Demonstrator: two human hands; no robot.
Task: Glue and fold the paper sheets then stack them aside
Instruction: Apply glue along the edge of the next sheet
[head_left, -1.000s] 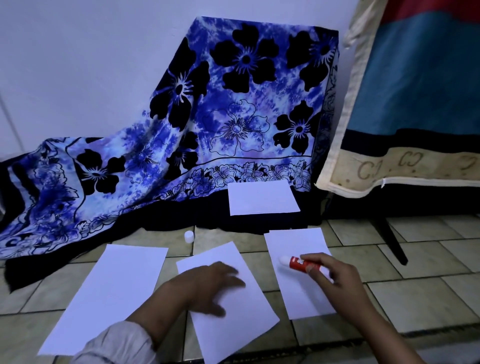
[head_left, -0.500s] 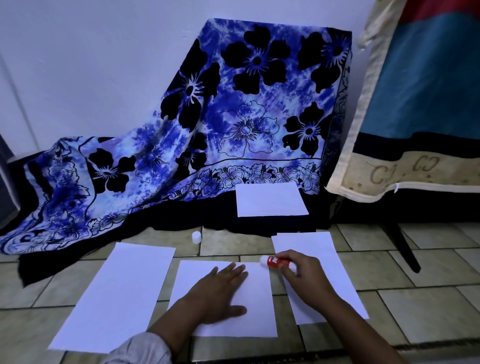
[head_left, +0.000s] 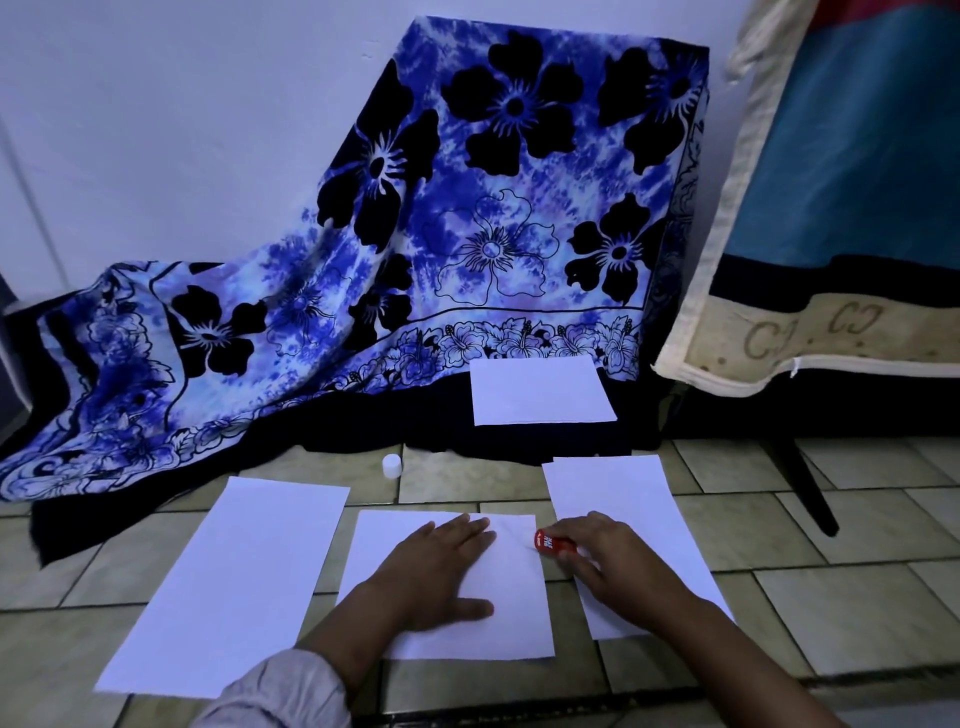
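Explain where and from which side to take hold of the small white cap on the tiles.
Pinch the white cap across its round side wall, coming down from above. It stands upright on a tile, apart from the paper sheets, with the cloth edge just behind, so a top-down grip is unobstructed.

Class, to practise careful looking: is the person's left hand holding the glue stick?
No, the right hand grips the red glue stick, while the left hand lies flat on the middle sheet.
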